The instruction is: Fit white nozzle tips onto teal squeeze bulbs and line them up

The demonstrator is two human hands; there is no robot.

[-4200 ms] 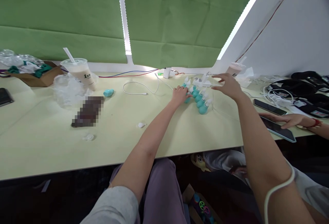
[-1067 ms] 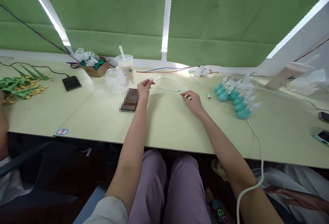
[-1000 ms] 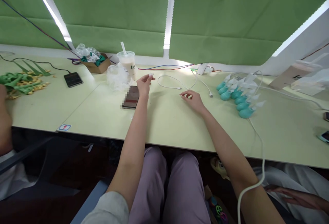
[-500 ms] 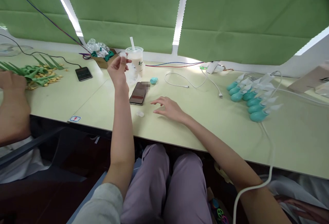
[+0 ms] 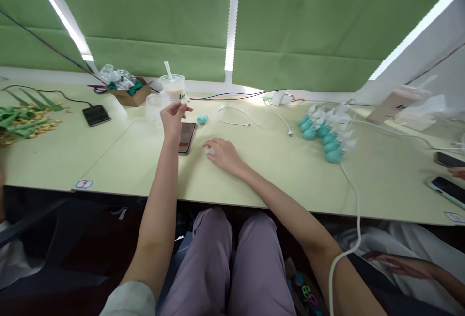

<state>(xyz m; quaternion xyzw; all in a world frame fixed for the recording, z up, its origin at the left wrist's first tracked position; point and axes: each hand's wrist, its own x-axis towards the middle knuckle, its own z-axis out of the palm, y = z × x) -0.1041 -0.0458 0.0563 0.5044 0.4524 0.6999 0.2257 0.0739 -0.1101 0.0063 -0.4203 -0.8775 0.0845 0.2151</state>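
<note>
My left hand [image 5: 174, 117] is raised in front of the drink cup [image 5: 173, 86], fingertips pinched on a small white piece [image 5: 184, 102] that is mostly hidden. Below it a phone [image 5: 186, 138] lies face up, partly covered by my wrist. My right hand [image 5: 224, 155] rests low over the table, thumb and fingers closed around a small translucent white piece [image 5: 209, 150]. A small turquoise bulb-shaped piece [image 5: 202, 119] lies beyond the phone, between my hands.
Several turquoise bulbs with white tips [image 5: 332, 155] stand grouped at right, near a white cable [image 5: 358, 200] crossing my right arm. A cardboard box [image 5: 132, 96], artificial flowers [image 5: 25, 121] and another phone [image 5: 96, 115] are at left. Another person's hand [image 5: 457, 173] is at far right.
My right hand has closed on the white pieces that lay on the table. My left hand has come down lower, still pinching. The view has turned right.
</note>
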